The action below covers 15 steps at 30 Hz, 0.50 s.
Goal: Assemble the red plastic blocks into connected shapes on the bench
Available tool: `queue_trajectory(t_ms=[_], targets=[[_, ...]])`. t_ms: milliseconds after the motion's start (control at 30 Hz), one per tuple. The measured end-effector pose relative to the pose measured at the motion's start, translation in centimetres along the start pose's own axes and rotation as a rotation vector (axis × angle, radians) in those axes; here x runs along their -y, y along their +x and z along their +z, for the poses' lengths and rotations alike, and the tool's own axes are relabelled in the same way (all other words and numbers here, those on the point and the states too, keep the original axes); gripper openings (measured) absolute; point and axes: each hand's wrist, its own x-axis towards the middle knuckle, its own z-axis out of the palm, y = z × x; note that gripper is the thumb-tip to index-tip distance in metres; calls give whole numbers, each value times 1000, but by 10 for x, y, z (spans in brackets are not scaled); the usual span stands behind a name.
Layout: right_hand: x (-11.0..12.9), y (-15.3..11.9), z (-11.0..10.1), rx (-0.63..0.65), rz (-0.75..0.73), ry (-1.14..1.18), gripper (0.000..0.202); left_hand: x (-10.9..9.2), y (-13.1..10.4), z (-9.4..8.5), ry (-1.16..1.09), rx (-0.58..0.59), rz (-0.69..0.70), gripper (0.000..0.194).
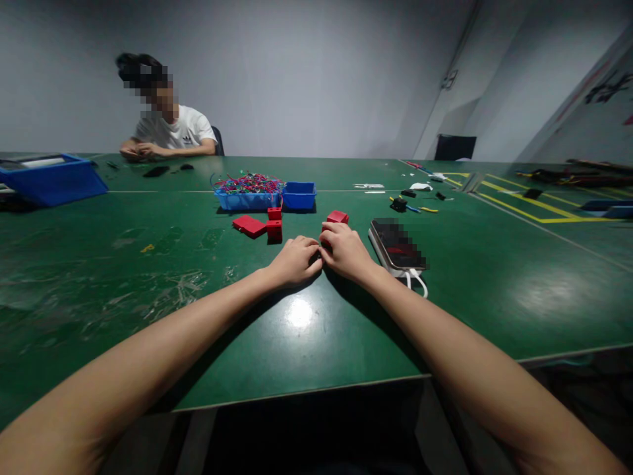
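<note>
L+R hands (320, 256) fisted together, maybe touching

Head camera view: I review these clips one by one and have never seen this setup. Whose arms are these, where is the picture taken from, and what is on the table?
There is no machine here. The one picture comes from a camera worn on a person's head, looking forward and down, so the two bare arms reaching in from the bottom are the wearer's own. The left hand and right hand meet, closed together, on the green table. The right hand touches a small red part; whether either hand holds something is hidden. Nearby lie more red pieces, a blue tray of coloured wires, a smaller blue bin and a phone with a white cable. At the far side sits another person in a white shirt, hands on the table.
</note>
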Motion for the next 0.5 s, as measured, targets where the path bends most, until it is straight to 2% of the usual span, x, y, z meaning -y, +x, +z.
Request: queue_trajectory(t_ms=[267, 500], targets=[[-2, -1, 1, 159, 73, -212, 31, -2, 0, -1, 32, 2, -4, 34], [-2, 1, 3, 165, 143, -267, 41, -3, 1, -3, 34, 22, -11, 35]])
